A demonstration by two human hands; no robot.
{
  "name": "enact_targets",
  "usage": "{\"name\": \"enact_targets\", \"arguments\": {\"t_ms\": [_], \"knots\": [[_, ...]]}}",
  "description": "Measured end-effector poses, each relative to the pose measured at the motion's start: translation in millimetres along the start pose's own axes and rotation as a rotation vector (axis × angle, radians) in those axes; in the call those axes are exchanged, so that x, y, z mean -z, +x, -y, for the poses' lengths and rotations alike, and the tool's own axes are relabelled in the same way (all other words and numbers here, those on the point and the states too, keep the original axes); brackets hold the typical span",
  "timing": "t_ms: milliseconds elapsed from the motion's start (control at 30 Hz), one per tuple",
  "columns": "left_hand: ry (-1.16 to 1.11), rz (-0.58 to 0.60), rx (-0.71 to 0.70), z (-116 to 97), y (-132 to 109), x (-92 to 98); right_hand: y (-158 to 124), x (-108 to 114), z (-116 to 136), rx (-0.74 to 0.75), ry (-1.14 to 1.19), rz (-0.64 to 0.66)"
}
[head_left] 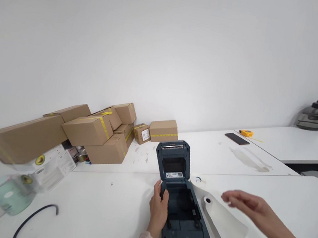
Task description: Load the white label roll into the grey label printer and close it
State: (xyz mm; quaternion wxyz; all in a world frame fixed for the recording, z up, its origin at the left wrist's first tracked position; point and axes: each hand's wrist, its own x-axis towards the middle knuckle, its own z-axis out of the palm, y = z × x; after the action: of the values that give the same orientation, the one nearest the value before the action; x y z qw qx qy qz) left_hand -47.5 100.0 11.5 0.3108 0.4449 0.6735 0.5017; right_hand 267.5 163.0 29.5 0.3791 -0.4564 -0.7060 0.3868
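Note:
A dark blue-grey label printer lies on the white table with its lid raised, so the hollow inside shows. My left hand grips the printer's left edge near the hinge, thumb over the rim; a pale pink band circles that wrist. To the right of the printer is a paper roll with a dark core, its white strip trailing toward me. My right hand hovers just above and right of the roll, fingers loosely bent and apart, holding nothing, slightly blurred.
Cardboard boxes are piled at the back left, by a mint-green container and a black cable. At the back right lie a black phone, a yellow tape measure and a dark transparent jug.

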Motion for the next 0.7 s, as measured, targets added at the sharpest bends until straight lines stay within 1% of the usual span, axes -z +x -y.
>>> {"name": "enact_targets", "arguments": {"t_ms": [33,67,100,133,200,233,300,400,533,633,700], "knots": [[0.004,-0.001,-0.010,-1,0,0.3,-16,-9,-1,-0.008,-0.004,0.027],[0.010,-0.002,-0.012,-2,-1,0.6,-28,-20,-4,-0.026,-0.027,0.027],[0.019,-0.001,-0.006,-2,-1,0.8,-36,-32,-9,-0.047,-0.059,0.006],[0.028,0.005,0.003,-3,-1,0.9,-41,-44,-15,-0.069,-0.110,-0.059],[0.049,0.014,0.006,-3,-1,0.9,-40,-64,-28,-0.103,-0.190,-0.173],[0.055,0.018,-0.002,-3,-1,0.8,-36,-72,-33,-0.109,-0.199,-0.197],[0.056,0.018,-0.021,-2,-1,0.7,-26,-82,-40,-0.107,-0.148,-0.176],[0.039,0.013,-0.034,1,0,1.5,-12,-91,-43,-0.105,-0.036,-0.111],[-0.029,0.029,-0.037,4,2,4.3,-7,-100,-43,-0.082,-0.009,-0.074],[-0.090,0.033,-0.020,6,5,5.4,-11,-95,-35,-0.071,0.045,-0.059],[-0.094,0.021,-0.018,7,6,5.2,-16,-84,-19,-0.047,0.151,-0.020]]}}
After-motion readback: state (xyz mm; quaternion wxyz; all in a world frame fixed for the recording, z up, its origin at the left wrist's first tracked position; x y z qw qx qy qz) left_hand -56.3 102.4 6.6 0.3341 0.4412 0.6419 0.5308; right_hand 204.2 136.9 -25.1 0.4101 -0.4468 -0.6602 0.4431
